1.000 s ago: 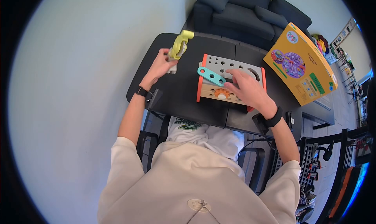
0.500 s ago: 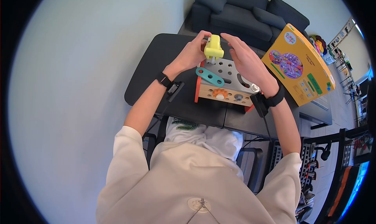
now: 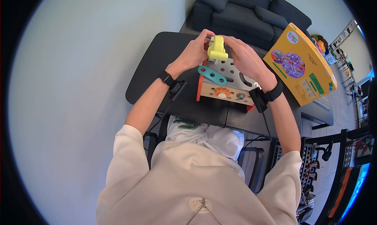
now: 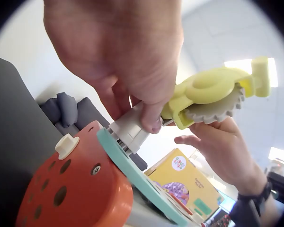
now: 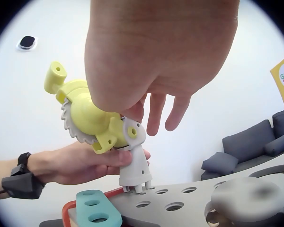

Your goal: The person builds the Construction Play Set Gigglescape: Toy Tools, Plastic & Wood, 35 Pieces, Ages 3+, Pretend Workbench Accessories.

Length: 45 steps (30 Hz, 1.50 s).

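Note:
A yellow toy circular saw (image 3: 217, 50) with a grey toothed blade (image 5: 75, 125) rises from a pale grey base (image 5: 134, 170). The base's short pegs meet the far left of the holed grey top of a toy workbench (image 3: 208, 88). My left hand (image 3: 191, 55) grips this base, thumb on one side and fingers round the other. From the right, my right hand (image 3: 247, 59) pinches the saw near its joint, its outer fingers hanging straight; its thumb is mostly hidden in the right wrist view. A teal holed strip (image 3: 207, 72) lies across the workbench's left front.
An orange gear (image 3: 220, 91) and a grey knob (image 3: 240, 96) sit on the workbench front. Behind it to the right stands a yellow toy box (image 3: 306, 67). The black table (image 3: 151, 75) carries everything; a dark sofa (image 3: 243, 18) lies beyond.
My left hand has brought the saw rightward from the table's left side over the workbench. My right hand has left the teal strip, moved up and closed in on the saw.

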Each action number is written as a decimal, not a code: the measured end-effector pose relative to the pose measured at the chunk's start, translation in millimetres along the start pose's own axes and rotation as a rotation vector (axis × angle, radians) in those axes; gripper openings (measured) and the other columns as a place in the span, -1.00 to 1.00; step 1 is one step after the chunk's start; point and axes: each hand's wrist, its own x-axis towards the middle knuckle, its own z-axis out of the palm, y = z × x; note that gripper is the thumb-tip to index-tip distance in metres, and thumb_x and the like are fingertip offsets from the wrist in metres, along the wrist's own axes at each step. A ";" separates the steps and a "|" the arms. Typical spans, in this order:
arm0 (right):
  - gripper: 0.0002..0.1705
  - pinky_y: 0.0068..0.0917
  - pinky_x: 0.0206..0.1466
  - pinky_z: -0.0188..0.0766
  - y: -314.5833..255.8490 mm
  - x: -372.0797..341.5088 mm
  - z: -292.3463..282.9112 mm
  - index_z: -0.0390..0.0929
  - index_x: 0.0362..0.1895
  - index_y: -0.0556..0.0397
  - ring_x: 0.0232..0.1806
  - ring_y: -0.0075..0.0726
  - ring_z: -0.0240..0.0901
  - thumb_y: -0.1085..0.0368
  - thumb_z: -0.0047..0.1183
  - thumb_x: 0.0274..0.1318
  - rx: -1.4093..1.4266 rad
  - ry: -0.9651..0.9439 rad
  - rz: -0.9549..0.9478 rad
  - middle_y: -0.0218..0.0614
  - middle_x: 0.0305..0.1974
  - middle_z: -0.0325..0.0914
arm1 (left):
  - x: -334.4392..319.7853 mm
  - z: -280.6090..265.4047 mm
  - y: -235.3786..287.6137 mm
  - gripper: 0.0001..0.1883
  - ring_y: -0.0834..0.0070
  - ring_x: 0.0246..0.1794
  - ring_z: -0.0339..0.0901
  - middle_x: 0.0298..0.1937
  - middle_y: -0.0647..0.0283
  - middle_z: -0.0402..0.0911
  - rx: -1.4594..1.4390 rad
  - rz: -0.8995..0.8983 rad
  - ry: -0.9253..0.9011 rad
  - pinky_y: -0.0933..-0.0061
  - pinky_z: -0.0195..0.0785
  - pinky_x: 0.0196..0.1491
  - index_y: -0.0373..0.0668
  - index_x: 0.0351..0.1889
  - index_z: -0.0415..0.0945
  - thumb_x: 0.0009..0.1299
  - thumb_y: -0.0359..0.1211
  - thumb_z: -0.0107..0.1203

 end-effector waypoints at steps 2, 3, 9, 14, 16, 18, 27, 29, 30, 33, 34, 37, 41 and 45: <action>-0.39 -0.04 0.33 0.52 -0.2 -0.7 -0.4 0.47 0.39 0.16 0.32 0.22 0.52 0.63 -0.13 0.24 0.013 -0.005 0.009 0.04 0.36 0.56 | 2.0 2.1 -5.4 -0.48 0.42 -0.11 0.76 -0.04 0.15 0.80 0.024 0.035 0.012 0.36 0.59 -0.09 -0.11 0.37 0.24 0.51 -0.56 0.17; -0.39 -0.03 0.33 0.53 -0.5 -0.7 -0.1 0.47 0.39 0.16 0.31 0.22 0.53 0.64 -0.13 0.24 0.020 -0.003 0.011 0.04 0.36 0.57 | 2.8 3.1 -8.2 -0.48 0.42 -0.12 0.76 -0.04 0.15 0.80 0.048 0.070 0.025 0.36 0.59 -0.11 -0.11 0.37 0.23 0.51 -0.56 0.16; -0.33 -0.05 0.26 0.57 2.0 -4.4 1.8 0.47 0.40 0.14 0.21 0.23 0.60 0.65 -0.12 0.18 0.027 0.017 0.003 0.00 0.34 0.59 | -0.4 2.7 -1.7 -0.52 0.09 -0.04 0.76 -0.05 0.05 0.79 0.005 0.042 0.020 0.16 0.56 0.02 -0.11 0.33 0.27 0.52 -0.51 0.20; -0.26 -0.10 0.17 0.62 -1.7 -6.7 -0.6 0.47 0.43 0.11 0.13 0.18 0.66 0.67 -0.10 0.11 0.001 -0.004 0.023 -0.02 0.34 0.60 | -0.1 5.0 -3.0 -0.51 0.08 -0.04 0.77 -0.05 0.04 0.79 0.024 0.058 0.002 0.16 0.57 0.03 -0.11 0.33 0.25 0.52 -0.52 0.19; -0.25 -0.11 0.14 0.63 -1.2 -7.8 1.7 0.47 0.44 0.11 0.09 0.13 0.69 0.68 -0.10 0.10 0.040 0.017 0.014 -0.03 0.33 0.61 | -1.0 6.0 -5.4 -0.51 0.09 -0.04 0.77 -0.05 0.04 0.79 0.032 0.074 0.008 0.15 0.57 0.03 -0.11 0.33 0.24 0.52 -0.53 0.19; -0.24 -0.10 0.13 0.63 -1.2 -8.5 2.6 0.47 0.44 0.10 0.08 0.12 0.70 0.69 -0.10 0.09 0.039 0.014 0.019 -0.04 0.34 0.60 | -1.9 7.2 -7.6 -0.53 0.07 -0.03 0.77 -0.04 0.02 0.79 0.024 0.110 0.024 0.13 0.58 0.03 -0.11 0.32 0.23 0.53 -0.52 0.18; -0.20 -0.10 0.06 0.62 -2.2 -7.9 2.0 0.46 0.44 0.12 -0.02 0.08 0.70 0.71 -0.09 0.03 0.072 -0.047 0.060 -0.04 0.22 0.63 | -0.1 7.3 -13.8 -0.59 0.06 0.00 0.78 -0.01 0.00 0.78 0.067 0.126 -0.009 0.13 0.61 0.06 -0.12 0.28 0.23 0.59 -0.45 0.17; -0.20 -0.10 0.05 0.62 -1.5 -7.7 2.1 0.46 0.44 0.12 -0.04 0.07 0.70 0.71 -0.10 0.02 0.075 -0.057 0.052 -0.03 0.17 0.63 | -0.4 6.5 -15.8 -0.53 0.14 0.01 0.78 0.00 0.06 0.78 0.068 0.096 -0.029 0.19 0.61 0.08 -0.10 0.30 0.21 0.55 -0.43 0.22; -0.20 -0.11 0.04 0.61 -0.8 -7.4 1.8 0.46 0.44 0.14 -0.07 0.06 0.70 0.71 -0.11 0.02 0.090 -0.054 0.047 -0.02 0.15 0.63 | 1.0 6.0 -16.2 -0.46 0.23 0.01 0.77 0.01 0.12 0.78 0.071 0.071 -0.047 0.26 0.61 0.10 -0.08 0.32 0.19 0.52 -0.42 0.27; -0.20 -0.14 0.02 0.61 3.1 -5.5 1.8 0.46 0.44 0.16 -0.12 0.03 0.70 0.72 -0.12 0.02 0.143 -0.058 0.052 -0.03 0.14 0.62 | 2.7 11.2 -25.2 -0.45 0.24 0.02 0.78 0.01 0.12 0.78 0.074 0.121 -0.006 0.26 0.61 0.10 -0.09 0.34 0.18 0.51 -0.44 0.27; -0.20 -0.17 0.01 0.62 4.3 -5.4 2.4 0.45 0.44 0.17 -0.14 0.00 0.69 0.71 -0.13 0.03 0.180 -0.067 0.062 -0.04 0.15 0.62 | 2.1 10.8 -23.1 -0.45 0.24 0.02 0.78 0.01 0.12 0.78 0.074 0.120 -0.006 0.26 0.61 0.10 -0.09 0.34 0.18 0.51 -0.44 0.27; -0.20 -0.21 0.00 0.62 5.2 -6.1 7.2 0.45 0.46 0.16 -0.17 -0.05 0.69 0.70 -0.12 0.05 0.218 -0.049 0.096 -0.08 0.20 0.61 | 0.5 11.8 -22.7 -0.43 0.24 0.03 0.78 0.02 0.10 0.78 0.049 0.055 -0.026 0.26 0.62 0.09 -0.09 0.36 0.18 0.50 -0.49 0.26; -0.21 -0.24 -0.01 0.62 -1.4 -8.8 6.8 0.44 0.48 0.15 -0.17 -0.09 0.70 0.69 -0.11 0.08 0.225 -0.065 0.144 -0.10 0.25 0.59 | -1.5 17.2 -29.7 -0.48 -0.07 0.09 0.75 0.06 -0.04 0.76 0.044 0.111 0.025 0.06 0.59 0.09 -0.09 0.36 0.19 0.52 -0.56 0.15; -0.18 -0.20 0.12 0.61 1.1 -19.3 11.9 0.24 0.62 0.09 0.01 0.01 0.74 0.64 -0.14 0.23 0.279 -0.107 0.175 -0.04 0.40 0.52 | -2.0 15.3 -26.5 -0.44 -0.08 0.07 0.75 0.06 -0.04 0.76 0.063 0.105 -0.007 0.08 0.60 0.08 -0.09 0.39 0.18 0.51 -0.57 0.15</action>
